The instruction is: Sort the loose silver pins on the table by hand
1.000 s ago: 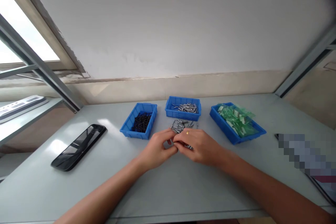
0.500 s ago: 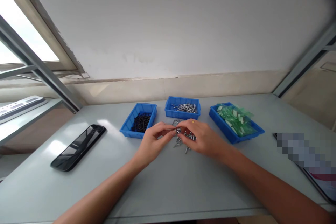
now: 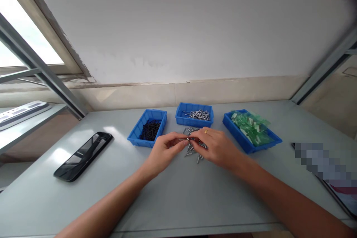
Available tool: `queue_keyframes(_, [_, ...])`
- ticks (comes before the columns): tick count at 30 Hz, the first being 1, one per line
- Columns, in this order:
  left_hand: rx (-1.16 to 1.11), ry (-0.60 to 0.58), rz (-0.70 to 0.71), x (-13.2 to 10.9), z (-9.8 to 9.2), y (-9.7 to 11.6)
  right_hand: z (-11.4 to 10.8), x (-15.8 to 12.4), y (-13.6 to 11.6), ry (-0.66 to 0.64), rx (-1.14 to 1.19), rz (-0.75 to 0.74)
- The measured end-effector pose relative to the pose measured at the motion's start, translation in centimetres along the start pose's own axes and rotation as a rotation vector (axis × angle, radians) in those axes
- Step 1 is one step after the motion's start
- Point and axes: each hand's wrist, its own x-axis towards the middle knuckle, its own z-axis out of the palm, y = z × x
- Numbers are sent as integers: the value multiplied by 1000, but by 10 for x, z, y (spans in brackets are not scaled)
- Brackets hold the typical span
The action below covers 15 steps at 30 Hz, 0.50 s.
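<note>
Left hand [image 3: 164, 150]: fingertips pinched on a silver screw [image 3: 187, 139], held just above the pile
Right hand [image 3: 216, 147]: pinches the same screw from the other side; ring on one finger
Pile [image 3: 193, 145]: loose screws on the table [image 3: 178, 193], before the middle tray [image 3: 194, 114]
Left tray [image 3: 147, 127]: dark screws
Right tray [image 3: 251, 129]: green bags
Phone [image 3: 83, 155]: far left, well apart

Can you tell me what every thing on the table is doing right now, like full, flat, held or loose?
Left hand: fingertips pinching a silver screw.
Right hand: fingertips meeting the left's over the pile.
Loose silver screw pile: scattered on the grey table.
Left blue plastic bin: holds black screws.
Middle blue plastic bin: holds silver screws.
Right blue plastic bin: filled with green packets.
Black phone: flat, screen dark.
</note>
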Motion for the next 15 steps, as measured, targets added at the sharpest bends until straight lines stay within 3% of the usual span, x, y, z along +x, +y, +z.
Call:
queue_keyframes(9, [105, 23, -9, 1, 0, -1, 1, -1, 3, -66, -95, -10])
queue_keyframes(15, [184, 59, 25, 3, -3, -3, 0, 0, 2, -36, -101, -17])
